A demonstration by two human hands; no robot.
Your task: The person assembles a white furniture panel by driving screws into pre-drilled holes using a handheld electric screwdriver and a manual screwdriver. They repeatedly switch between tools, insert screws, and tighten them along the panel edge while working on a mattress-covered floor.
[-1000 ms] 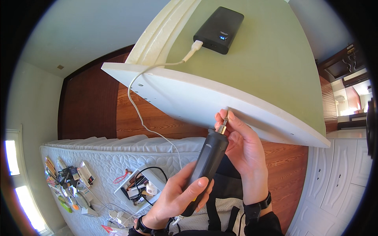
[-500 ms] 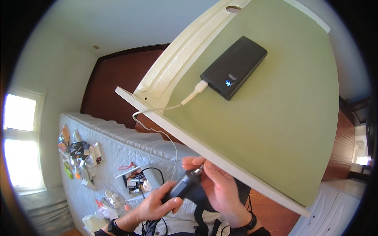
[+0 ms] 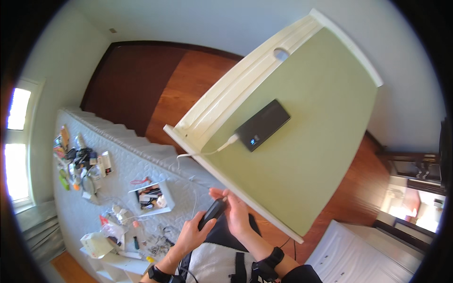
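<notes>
My left hand (image 3: 191, 234) is wrapped around a black cylindrical handheld tool (image 3: 213, 212), which tilts up and to the right. At its upper end my right hand (image 3: 237, 217) closes its fingers around the narrow metal tip, which they mostly hide. Both hands are just off the near edge of a green-topped table (image 3: 321, 118) with a cream rim. On that table lies a black power bank (image 3: 271, 120) with a small lit display. A white cable (image 3: 227, 143) is plugged into it and runs over the table's edge toward the hands.
A pale quilted mattress (image 3: 122, 160) stretches along the left. It bears a white box (image 3: 166, 198) of small items, a heap of assorted tools and packages (image 3: 80, 162), and a clear plastic bag (image 3: 113, 230). A white cabinet (image 3: 349, 254) stands at lower right.
The view has shifted back, so the table and power bank look smaller, with more floor showing. My hands stay on the tool; the right fingers now cover its metal tip more.
</notes>
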